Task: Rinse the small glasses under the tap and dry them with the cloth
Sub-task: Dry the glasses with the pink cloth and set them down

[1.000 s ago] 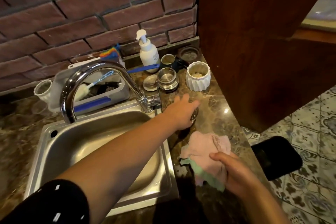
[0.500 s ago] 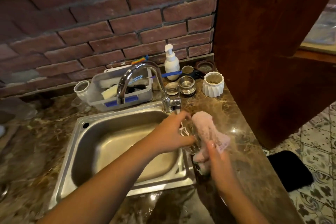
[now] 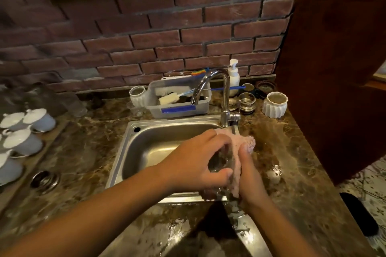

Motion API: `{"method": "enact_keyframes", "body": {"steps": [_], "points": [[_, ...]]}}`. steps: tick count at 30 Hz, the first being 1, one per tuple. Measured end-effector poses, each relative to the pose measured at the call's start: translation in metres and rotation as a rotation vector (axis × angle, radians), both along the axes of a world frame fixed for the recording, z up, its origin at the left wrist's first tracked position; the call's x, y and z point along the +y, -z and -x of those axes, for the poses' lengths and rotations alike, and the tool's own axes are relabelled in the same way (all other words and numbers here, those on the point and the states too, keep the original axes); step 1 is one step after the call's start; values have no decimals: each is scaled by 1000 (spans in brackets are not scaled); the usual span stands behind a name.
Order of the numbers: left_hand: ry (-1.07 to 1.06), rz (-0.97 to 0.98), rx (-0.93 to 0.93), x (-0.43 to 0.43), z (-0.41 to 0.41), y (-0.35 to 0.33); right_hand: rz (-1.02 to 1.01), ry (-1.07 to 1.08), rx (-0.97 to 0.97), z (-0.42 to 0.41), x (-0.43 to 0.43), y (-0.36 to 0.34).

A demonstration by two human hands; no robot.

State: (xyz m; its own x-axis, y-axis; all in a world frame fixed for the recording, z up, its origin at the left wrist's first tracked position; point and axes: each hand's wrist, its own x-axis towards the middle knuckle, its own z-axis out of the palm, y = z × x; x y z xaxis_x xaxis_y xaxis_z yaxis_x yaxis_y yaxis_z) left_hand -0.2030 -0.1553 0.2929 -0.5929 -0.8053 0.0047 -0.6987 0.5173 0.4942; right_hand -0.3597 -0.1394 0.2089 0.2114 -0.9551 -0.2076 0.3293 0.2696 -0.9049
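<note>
Over the right edge of the steel sink [image 3: 133,144], my left hand [image 3: 194,160] grips a small clear glass [image 3: 219,159], which is partly hidden by my fingers. My right hand [image 3: 248,175] presses a pink cloth [image 3: 240,148] against the glass; the cloth wraps its right side and hangs below. The chrome tap [image 3: 223,94] stands behind my hands, and no water is seen running. More small glasses [image 3: 247,100] stand on the counter behind the tap.
A plastic tub [image 3: 177,108] with brushes and a soap pump bottle [image 3: 234,75] sit behind the sink. White ribbed pots [image 3: 274,104] stand at the right. White teacups [image 3: 23,131] lie at the far left. A dark wooden panel [image 3: 334,69] bounds the wet marble counter [image 3: 292,162] on the right.
My left hand took a glass from the counter beside the tap and brought it over the sink edge. My right hand brought the cloth up against it. The view pulled back and left.
</note>
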Motion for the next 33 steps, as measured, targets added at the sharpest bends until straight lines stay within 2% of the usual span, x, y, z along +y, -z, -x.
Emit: {"method": "enact_keyframes", "body": {"steps": [2,6,9,12,15,17,20,22,25,28,30,33], "points": [[111,54,0,7,-14,-8,-83,-85,-81,-6,4,-5],[193,99,49,19,-34,-17,-254,-268,-354,-19,15,-16],[241,119,90,24,-40,-21,-246,-368,-549,-23,27,-17],[223,56,117,26,-45,-21,-197,-399,-625,-24,34,-16],[113,-128,185,30,-50,-18,-142,-331,-553,-26,34,-15],[11,-141,262,33,-48,-15,-75,-243,-436,-29,33,-13],[-179,-78,352,38,-41,-10,155,-108,-132,-34,33,-22],[-314,-112,406,37,-35,-10,306,-30,109,-34,32,-29],[-438,-147,332,31,-29,-14,409,57,338,-35,33,-32],[-534,-98,206,29,-25,-17,523,107,370,-41,38,-32],[-557,-44,222,34,-23,-18,540,89,303,-41,40,-32],[-521,-15,311,43,-27,-19,546,-78,229,-31,35,-42]]}}
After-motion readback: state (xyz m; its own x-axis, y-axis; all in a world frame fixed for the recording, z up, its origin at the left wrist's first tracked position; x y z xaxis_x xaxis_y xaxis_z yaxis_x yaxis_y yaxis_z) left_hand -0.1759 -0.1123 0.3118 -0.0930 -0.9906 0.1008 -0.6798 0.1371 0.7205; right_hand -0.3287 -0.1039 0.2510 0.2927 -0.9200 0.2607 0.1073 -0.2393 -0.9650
